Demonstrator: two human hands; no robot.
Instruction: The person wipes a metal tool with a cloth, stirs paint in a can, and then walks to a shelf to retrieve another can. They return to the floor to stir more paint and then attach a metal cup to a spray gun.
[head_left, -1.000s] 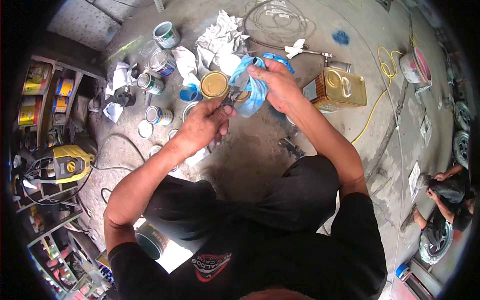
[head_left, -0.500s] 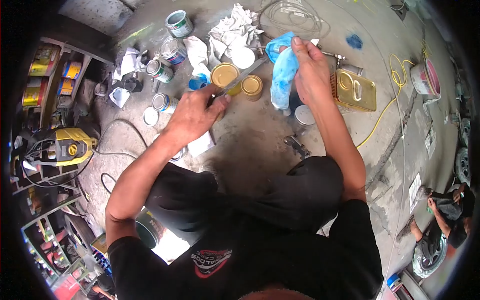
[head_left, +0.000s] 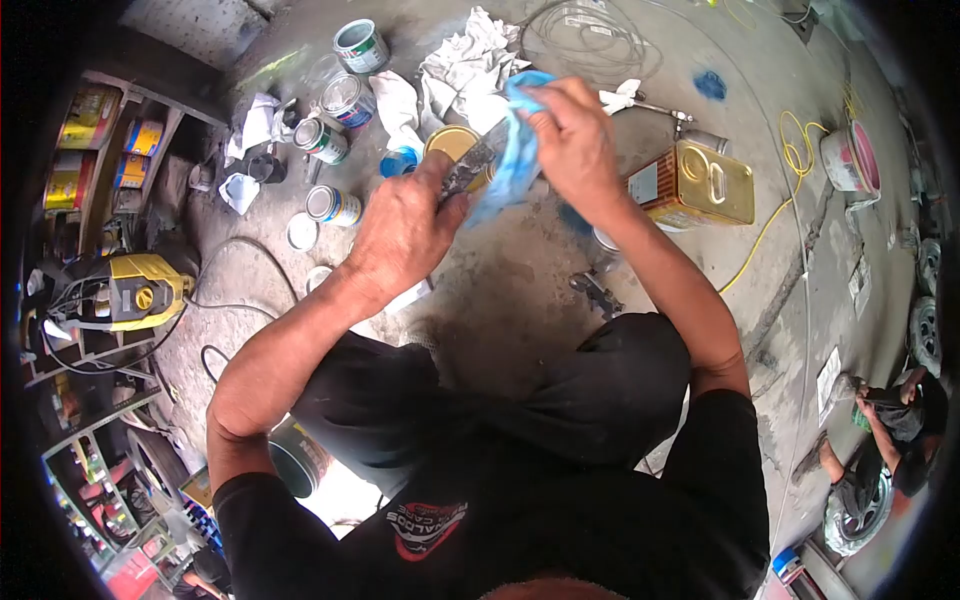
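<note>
My left hand (head_left: 400, 222) is closed on the near end of a flat, stained metal blade-like tool (head_left: 476, 166), which points up and to the right. A blue cloth (head_left: 518, 160) hangs from my right hand (head_left: 578, 135), whose fingers are closed on its upper part. The cloth lies against the tool's far part and hides some of it. Behind the tool, a gold lid (head_left: 452, 141) is partly covered. A blue cup (head_left: 399, 161) stands just beyond my left hand.
Several paint cans (head_left: 361, 46) and crumpled white paper (head_left: 470, 62) lie beyond my hands. A gold rectangular tin (head_left: 714, 184) stands at right, near a spray gun (head_left: 594, 292). A yellow machine (head_left: 147, 293) is at left; another person (head_left: 900, 420) sits far right.
My right hand has moved left with the blue cloth, bringing it against the tool. My left hand has shifted slightly, and the tool's face is now turned differently.
</note>
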